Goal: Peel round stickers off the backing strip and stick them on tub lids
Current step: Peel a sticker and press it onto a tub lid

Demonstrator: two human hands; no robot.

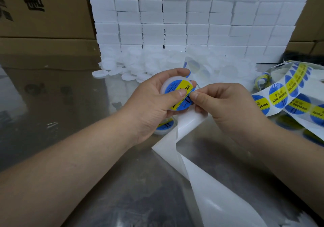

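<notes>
The shiny metal worktop [70, 104] carries heaped white lids [122, 72], stacked white blocks [175, 25], a coiled sticker strip [280, 97], the bare backing strip [184, 156] and one stickered lid [164, 125].

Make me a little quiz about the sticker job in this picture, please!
1. True or false: the left hand holds a white lid with a blue and yellow sticker pressed against it.
2. Where are the unused stickers? A) on the strip lying at the right. B) inside a red bucket. C) on a shelf overhead.
3. Fill the gap: the stickers on that strip read SOLDERING ____.

Key: 1 true; 2 A; 3 PASTE.
</notes>
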